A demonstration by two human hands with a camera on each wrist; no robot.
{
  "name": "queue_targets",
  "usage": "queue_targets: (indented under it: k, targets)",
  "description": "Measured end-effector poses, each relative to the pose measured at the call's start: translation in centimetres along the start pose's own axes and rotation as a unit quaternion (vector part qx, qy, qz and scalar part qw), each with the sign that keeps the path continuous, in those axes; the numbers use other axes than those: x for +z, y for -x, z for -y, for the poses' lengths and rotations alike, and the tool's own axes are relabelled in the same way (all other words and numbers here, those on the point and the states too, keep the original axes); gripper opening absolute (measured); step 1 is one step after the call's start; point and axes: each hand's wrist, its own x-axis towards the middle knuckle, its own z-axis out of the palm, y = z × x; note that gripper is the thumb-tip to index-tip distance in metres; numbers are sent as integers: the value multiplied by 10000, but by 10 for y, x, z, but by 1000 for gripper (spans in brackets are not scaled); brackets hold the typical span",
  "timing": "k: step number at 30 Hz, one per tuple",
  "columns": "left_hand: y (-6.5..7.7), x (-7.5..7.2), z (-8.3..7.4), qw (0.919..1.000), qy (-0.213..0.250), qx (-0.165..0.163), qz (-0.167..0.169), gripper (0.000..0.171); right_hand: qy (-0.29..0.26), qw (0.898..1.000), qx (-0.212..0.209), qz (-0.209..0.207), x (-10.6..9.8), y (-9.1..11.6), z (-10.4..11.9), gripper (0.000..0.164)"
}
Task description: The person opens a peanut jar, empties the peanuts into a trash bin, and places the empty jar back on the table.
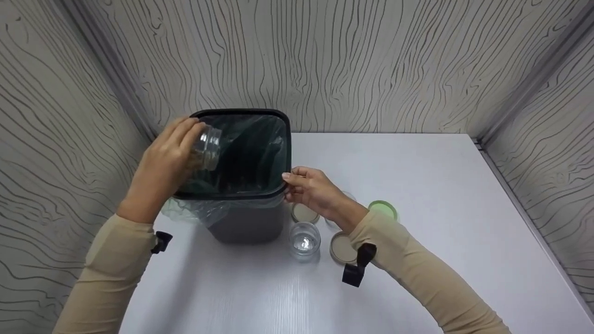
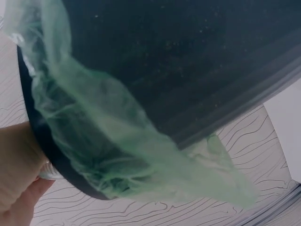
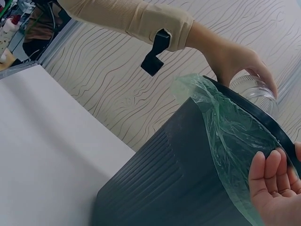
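A dark grey bin [image 1: 248,227] with a black rim stands on the white table, lined with a thin green plastic bag [image 2: 117,127] folded over its edge. My left hand [image 1: 162,155] grips a clear jar [image 1: 212,149] tipped on its side over the left part of the bin's opening. Something brownish shows through the jar near the fingers. At the bin's right front corner, my right hand [image 1: 315,189] pinches the rim, thumb on top and fingers curled beneath over the bag, as the right wrist view shows. The bin hides most of the jar in the left wrist view.
Right of the bin stands an upright clear jar [image 1: 304,241]. Around it lie two beige lids [image 1: 344,247] and a green lid [image 1: 383,209]. Another clear piece is mostly hidden behind my right wrist. Wood-patterned walls [image 1: 325,65] border the table at the back and sides.
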Motion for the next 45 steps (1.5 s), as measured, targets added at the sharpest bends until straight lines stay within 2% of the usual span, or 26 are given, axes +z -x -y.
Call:
queue_targets:
  k: [5, 13, 22, 34, 40, 45]
  targets:
    - [1, 1, 2, 9999, -122, -55, 24, 65, 8, 10000, -7, 49, 0, 0, -1, 17]
    - [0, 1, 2, 9996, 48, -167, 230, 68, 29, 10000, -31, 0, 0, 0, 0, 15]
    - [-3, 0, -3, 9996, 68, -43, 269, 66, 38, 9999, -71, 67, 0, -1, -2, 18]
    - [-7, -3, -9, 9986, -356, 278, 264, 59, 28, 10000, -77, 20, -1, 1, -1, 18]
    - [-7, -4, -9, 9988, -311, 296, 224, 53, 133, 9998, -99, 84, -2, 0, -1, 18]
    - [-8, -5, -8, 9993, -211, 190, 247, 55, 150, 9998, -106, 76, -2, 0, -1, 18]
